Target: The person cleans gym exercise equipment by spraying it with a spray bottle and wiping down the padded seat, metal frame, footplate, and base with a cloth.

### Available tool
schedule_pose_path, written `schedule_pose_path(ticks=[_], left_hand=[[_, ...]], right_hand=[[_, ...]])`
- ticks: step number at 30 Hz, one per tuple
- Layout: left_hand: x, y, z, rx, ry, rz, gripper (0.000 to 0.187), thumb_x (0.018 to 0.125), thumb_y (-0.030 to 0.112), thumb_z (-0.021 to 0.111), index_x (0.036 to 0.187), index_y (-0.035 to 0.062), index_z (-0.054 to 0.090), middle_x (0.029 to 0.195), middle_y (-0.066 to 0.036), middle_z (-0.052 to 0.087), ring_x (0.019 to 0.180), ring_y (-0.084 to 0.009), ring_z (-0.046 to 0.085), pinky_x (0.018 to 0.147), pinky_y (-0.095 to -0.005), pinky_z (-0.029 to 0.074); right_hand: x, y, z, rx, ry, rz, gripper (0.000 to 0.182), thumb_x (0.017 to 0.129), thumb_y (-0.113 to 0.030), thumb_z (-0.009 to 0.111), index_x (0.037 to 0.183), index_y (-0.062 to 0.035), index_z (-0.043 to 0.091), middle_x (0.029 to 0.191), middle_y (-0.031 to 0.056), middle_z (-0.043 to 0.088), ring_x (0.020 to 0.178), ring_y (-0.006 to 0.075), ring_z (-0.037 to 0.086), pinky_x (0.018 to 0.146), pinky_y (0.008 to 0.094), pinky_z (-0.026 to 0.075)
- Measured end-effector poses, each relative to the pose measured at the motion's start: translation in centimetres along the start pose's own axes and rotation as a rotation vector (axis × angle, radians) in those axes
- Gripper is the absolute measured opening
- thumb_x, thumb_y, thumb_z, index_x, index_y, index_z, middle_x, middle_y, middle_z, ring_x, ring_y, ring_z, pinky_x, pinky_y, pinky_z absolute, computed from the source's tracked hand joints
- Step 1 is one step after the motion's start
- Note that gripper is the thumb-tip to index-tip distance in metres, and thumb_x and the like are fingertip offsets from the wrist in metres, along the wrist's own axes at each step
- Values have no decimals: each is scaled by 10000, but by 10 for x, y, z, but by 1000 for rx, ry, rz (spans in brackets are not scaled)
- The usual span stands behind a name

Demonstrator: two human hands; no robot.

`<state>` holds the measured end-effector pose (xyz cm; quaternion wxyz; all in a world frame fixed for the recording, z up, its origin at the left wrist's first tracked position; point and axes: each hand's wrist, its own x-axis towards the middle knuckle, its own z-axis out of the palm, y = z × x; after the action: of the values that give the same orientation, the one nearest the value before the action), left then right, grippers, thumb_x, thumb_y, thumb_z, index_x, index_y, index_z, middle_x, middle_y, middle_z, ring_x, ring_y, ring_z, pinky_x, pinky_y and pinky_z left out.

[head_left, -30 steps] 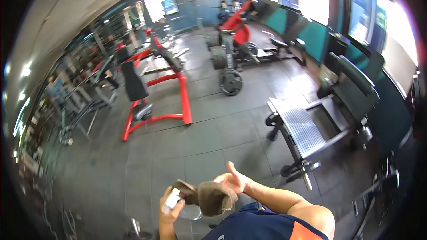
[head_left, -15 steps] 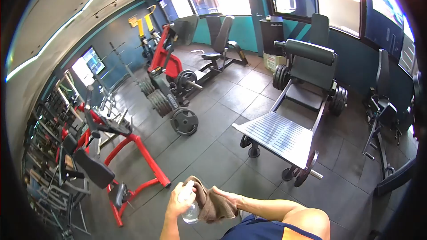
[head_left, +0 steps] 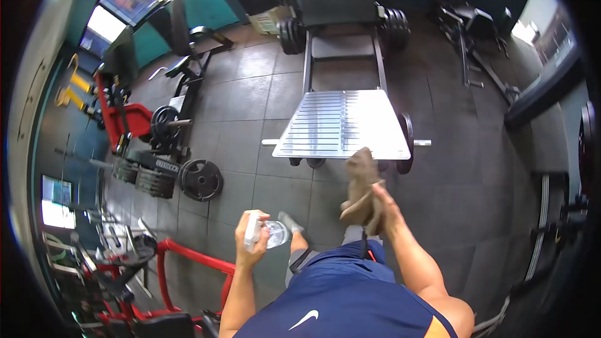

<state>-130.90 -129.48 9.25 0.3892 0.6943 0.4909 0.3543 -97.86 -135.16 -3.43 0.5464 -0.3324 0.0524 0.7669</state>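
Observation:
My left hand (head_left: 243,239) is closed around the white trigger head of a clear spray bottle (head_left: 276,235), which lies tilted with its body pointing right. On the other side, my right hand (head_left: 390,214) grips a brown cloth (head_left: 360,192) that is slightly blurred and bunched against the fingers. The cloth's upper end overlaps the front edge of a ribbed metal footplate (head_left: 341,126) in this view. Both hands are held out in front of my body, well apart from each other.
Behind the footplate is the leg machine's black padded seat (head_left: 343,46), with weight plates (head_left: 395,28) at its sides. A red-framed machine (head_left: 194,258) stands close on my left. Farther left, a loose-looking round weight plate (head_left: 200,180) sits by a plate-loaded machine. Dark tiles (head_left: 235,144) cover the floor.
The view has swung right and down, bringing the footplate directly ahead. My hands have separated: the spray bottle is now left, and the cloth has moved right toward the footplate.

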Motion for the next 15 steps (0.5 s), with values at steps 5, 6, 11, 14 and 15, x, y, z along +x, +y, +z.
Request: schedule_pose_path(ticks=[5, 6, 11, 14, 15], left_hand=[[57, -77, 13, 95, -410, 152, 164, 781, 4, 644, 943, 2, 668, 957, -166, 634, 911, -299, 646, 777, -366, 541], [67, -97, 23, 76, -484, 209, 145, 783, 14, 654, 927, 3, 662, 945, -164, 632, 884, -302, 648, 762, -371, 542], [90, -231, 60, 19, -768, 463, 128, 748, 31, 707, 851, 10, 634, 908, -141, 632, 814, -319, 675, 758, -398, 584], [97, -293, 93, 14, -844, 503, 145, 738, 54, 717, 853, 24, 634, 910, -133, 634, 782, -310, 672, 689, -388, 578], [99, -312, 103, 8, -851, 472, 145, 737, 54, 717, 854, 27, 637, 912, -134, 634, 773, -307, 670, 676, -385, 575]], right_hand=[[21, 25, -34, 199, 288, -519, 717, 868, -581, 612, 1292, -13, 508, 1099, 202, 622, 973, 307, 656, 858, 418, 545], [31, 32, -33, 237, 414, -615, 696, 866, -609, 597, 1262, -41, 532, 1091, 161, 610, 960, 289, 643, 826, 418, 557], [103, 77, -67, 453, 610, -761, 682, 887, -629, 546, 1262, -60, 539, 1182, 132, 606, 1034, 305, 623, 872, 474, 541], [164, 101, -118, 544, 655, -837, 632, 909, -595, 527, 1268, -76, 556, 1210, 120, 601, 1091, 292, 597, 941, 436, 503], [187, 105, -135, 583, 664, -867, 620, 915, -583, 522, 1269, -75, 559, 1218, 118, 601, 1107, 293, 590, 953, 437, 493]])
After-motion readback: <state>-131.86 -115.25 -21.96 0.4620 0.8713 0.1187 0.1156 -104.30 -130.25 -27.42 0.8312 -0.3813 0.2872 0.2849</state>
